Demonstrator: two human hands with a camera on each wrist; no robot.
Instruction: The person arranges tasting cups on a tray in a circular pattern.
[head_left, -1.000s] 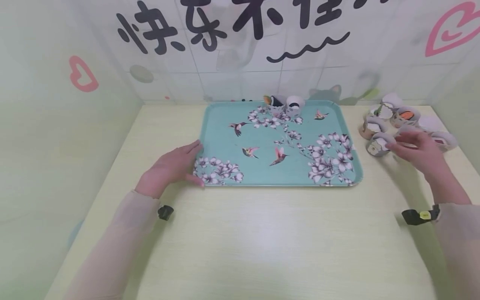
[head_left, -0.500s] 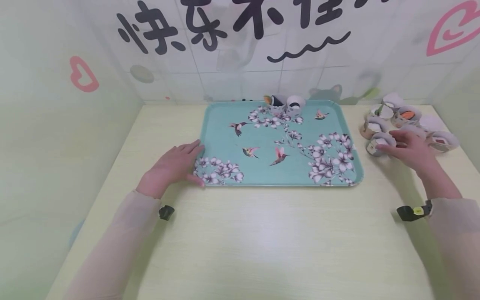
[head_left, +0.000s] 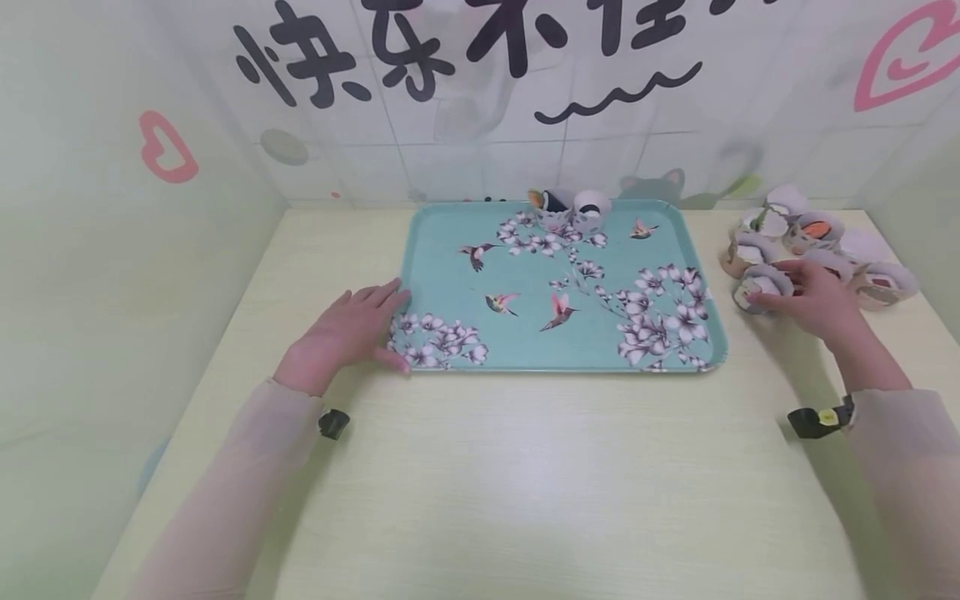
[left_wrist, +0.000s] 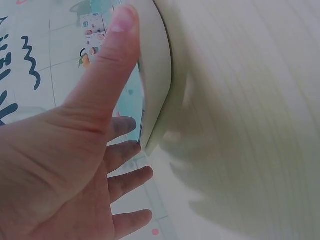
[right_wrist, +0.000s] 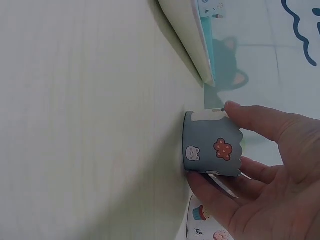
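Cup (right_wrist: 212,144), blue-grey, on the worktop (head_left: 517,483) right of the floral tray (head_left: 435,267), pinched by the right hand (head_left: 817,304) between thumb and fingers; left hand (head_left: 347,332), fingers extended, touching the tray's left edge.

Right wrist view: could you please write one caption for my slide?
A right hand holds a scallop-edged blue-grey cup, with a tray nearby.

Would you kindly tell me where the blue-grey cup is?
In the head view, the blue-grey cup is right of the tray, held by the right hand.
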